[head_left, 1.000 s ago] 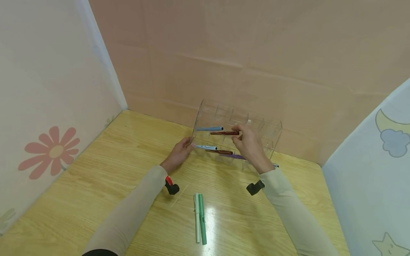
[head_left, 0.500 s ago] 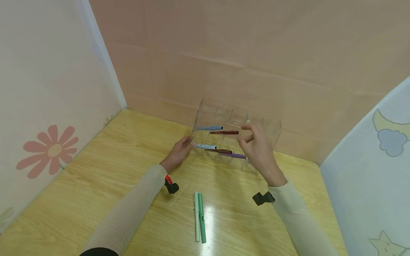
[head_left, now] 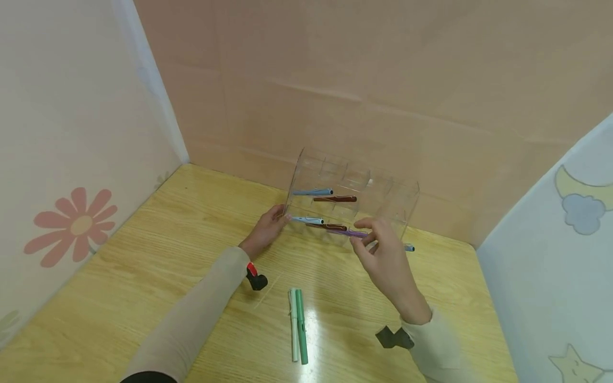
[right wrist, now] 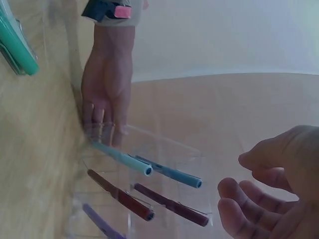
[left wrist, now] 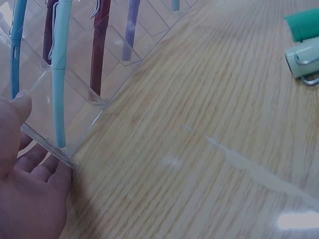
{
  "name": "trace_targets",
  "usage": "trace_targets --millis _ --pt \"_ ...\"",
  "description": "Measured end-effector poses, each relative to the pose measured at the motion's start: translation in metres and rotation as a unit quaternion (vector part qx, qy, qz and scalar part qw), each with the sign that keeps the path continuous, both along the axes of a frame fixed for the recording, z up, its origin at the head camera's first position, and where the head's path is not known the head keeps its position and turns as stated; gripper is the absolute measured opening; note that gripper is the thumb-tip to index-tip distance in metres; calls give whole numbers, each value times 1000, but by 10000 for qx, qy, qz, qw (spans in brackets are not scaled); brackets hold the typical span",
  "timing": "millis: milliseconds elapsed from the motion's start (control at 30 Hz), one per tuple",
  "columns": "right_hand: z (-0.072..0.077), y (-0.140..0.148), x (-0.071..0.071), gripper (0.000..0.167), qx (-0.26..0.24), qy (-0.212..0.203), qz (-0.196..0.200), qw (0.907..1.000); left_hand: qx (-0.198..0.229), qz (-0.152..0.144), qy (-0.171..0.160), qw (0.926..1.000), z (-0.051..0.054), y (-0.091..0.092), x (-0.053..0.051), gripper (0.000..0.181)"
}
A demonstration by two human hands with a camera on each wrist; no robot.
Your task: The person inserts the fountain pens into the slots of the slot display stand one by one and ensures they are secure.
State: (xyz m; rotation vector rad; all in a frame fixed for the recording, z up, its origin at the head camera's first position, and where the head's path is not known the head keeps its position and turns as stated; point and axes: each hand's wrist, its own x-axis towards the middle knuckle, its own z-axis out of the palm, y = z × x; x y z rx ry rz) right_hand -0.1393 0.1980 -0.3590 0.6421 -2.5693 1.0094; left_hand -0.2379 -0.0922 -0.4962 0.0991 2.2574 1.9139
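Note:
A clear acrylic pen rack (head_left: 356, 178) stands tilted near the back wall. My left hand (head_left: 264, 230) grips its left side panel, thumb on one face and fingers on the other. The upper tier bears a blue pen (head_left: 313, 192) and a dark red pen (head_left: 335, 199). Lower down lie a light blue pen (head_left: 307, 219), a brownish-red pen (head_left: 330, 227) and a purple pen (head_left: 351, 233). Another blue pen (head_left: 409, 247) pokes out at the right end. My right hand (head_left: 385, 260) hovers before the lower tier, fingers loosely bent, holding nothing.
On the wooden table (head_left: 215, 213) in front of the rack, a pale green pen (head_left: 294, 324) and a green pen (head_left: 301, 327) lie side by side. A brown wall covering (head_left: 383, 80) rises behind; patterned side walls stand left and right.
My right hand has let go of the dark red pen, which stays on the upper tier, and has drawn back down toward me. The left hand has kept its place on the rack.

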Motion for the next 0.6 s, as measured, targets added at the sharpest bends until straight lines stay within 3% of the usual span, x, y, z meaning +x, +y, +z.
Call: trace_targets --millis 167,300,467,600 --pt "-20 -4 14 27 -52 -229 189 9995 -1 -19 -36 10000 1 1 0 62" --pt "-38 -10 22 25 -10 -697 269 9972 -50 7 -77 10000 0 0 -1 63" --pt "-60 -23 31 25 373 -1526 174 9874 -17 3 -136 9999 1 0 -1 63" --pt "-78 -32 38 27 749 -1768 387 9806 -38 7 -147 9999 2 0 0 63"
